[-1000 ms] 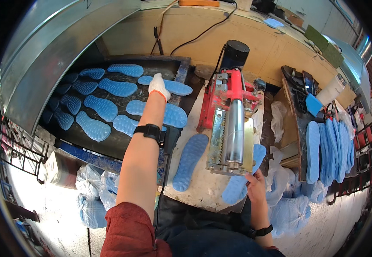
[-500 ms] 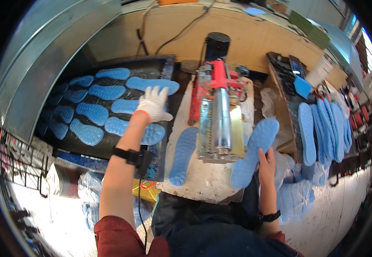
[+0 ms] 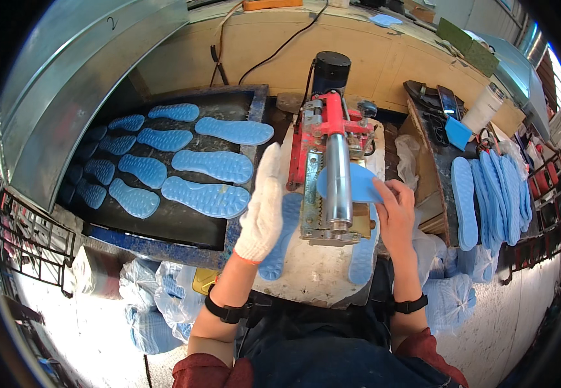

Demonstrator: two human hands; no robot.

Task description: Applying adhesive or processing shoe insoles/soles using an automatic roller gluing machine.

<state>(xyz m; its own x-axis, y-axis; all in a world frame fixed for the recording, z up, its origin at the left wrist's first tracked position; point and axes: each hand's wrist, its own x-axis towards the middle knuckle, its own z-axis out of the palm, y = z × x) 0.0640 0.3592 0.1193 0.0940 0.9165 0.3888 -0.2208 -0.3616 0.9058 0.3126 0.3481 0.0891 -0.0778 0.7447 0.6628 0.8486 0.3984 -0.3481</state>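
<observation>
My right hand (image 3: 397,216), bare, pinches the right end of a blue insole (image 3: 363,184). That insole lies crosswise at the machine's shiny metal cylinder (image 3: 338,194), which hides part of it. My left hand (image 3: 262,213), in a white knit glove, is held edge-on with straight fingers just left of the machine, holding nothing. Below it, a blue bumpy insole (image 3: 279,255) rests on the pale machine base (image 3: 312,278). Another insole (image 3: 361,262) is on the base at the right, partly covered by the machine. The red machine body (image 3: 332,116) stands behind the cylinder.
At the left, several blue insoles (image 3: 206,197) lie in rows on a dark bed with a blue frame (image 3: 157,249), beside a metal hood (image 3: 80,97). On the right bench stand a row of insoles (image 3: 463,204) and a white bottle (image 3: 484,107). Bagged insoles (image 3: 448,301) sit below.
My left hand has moved right and nearer, off the insoles on the dark bed. My right hand has raised its insole from the base's right side to the metal cylinder.
</observation>
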